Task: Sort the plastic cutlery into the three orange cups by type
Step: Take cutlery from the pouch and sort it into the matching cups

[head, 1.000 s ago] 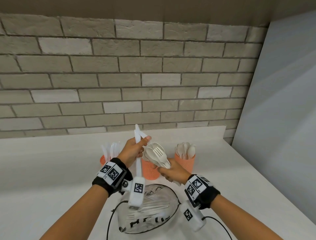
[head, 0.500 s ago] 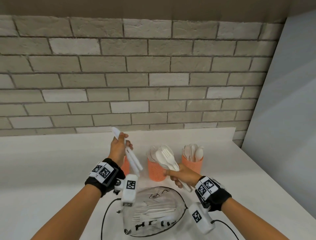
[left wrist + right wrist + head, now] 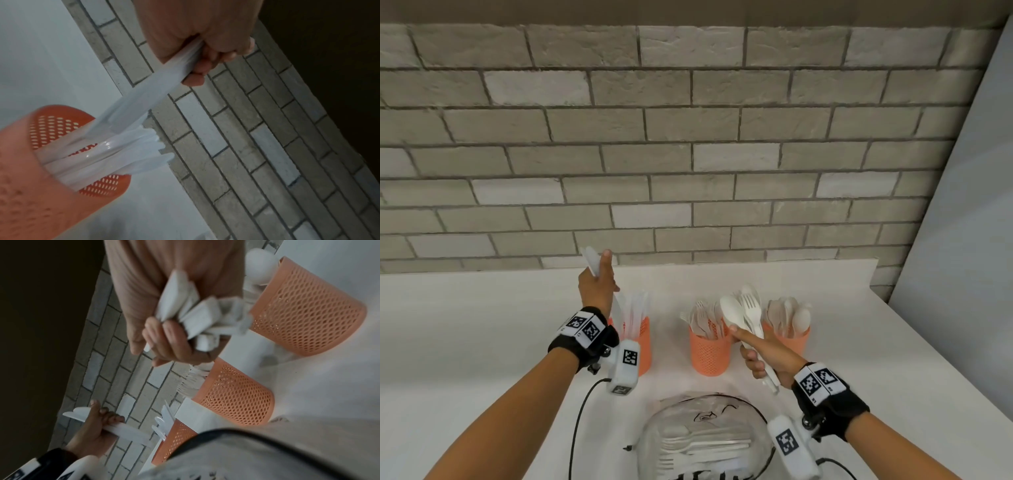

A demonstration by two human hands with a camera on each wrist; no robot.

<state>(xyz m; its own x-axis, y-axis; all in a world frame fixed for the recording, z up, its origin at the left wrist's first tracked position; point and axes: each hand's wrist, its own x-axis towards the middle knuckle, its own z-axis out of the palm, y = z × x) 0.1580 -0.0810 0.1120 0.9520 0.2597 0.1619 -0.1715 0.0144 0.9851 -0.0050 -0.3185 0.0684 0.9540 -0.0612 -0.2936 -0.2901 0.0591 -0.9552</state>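
Three orange mesh cups stand in a row on the white counter. The left cup (image 3: 643,339) (image 3: 51,126) holds knives, the middle cup (image 3: 709,353) (image 3: 236,395) forks, the right cup (image 3: 791,342) (image 3: 308,308) spoons. My left hand (image 3: 596,286) (image 3: 197,40) grips white plastic knives (image 3: 148,100) by one end above the left cup, their lower ends reaching into it. My right hand (image 3: 767,359) (image 3: 170,337) grips a bunch of spoons and forks (image 3: 743,311) by the handles, in front of the middle and right cups.
A clear plastic bag (image 3: 705,442) with more white cutlery lies at the counter's near edge between my arms. A grey brick wall (image 3: 688,154) runs behind the cups. A pale panel (image 3: 962,222) bounds the counter on the right. Black cables (image 3: 578,421) trail from the wrist cameras.
My left hand has carried the knives left from the bunch, turned them downward and lowered them to the left cup. The right hand keeps its bunch near the middle cup.
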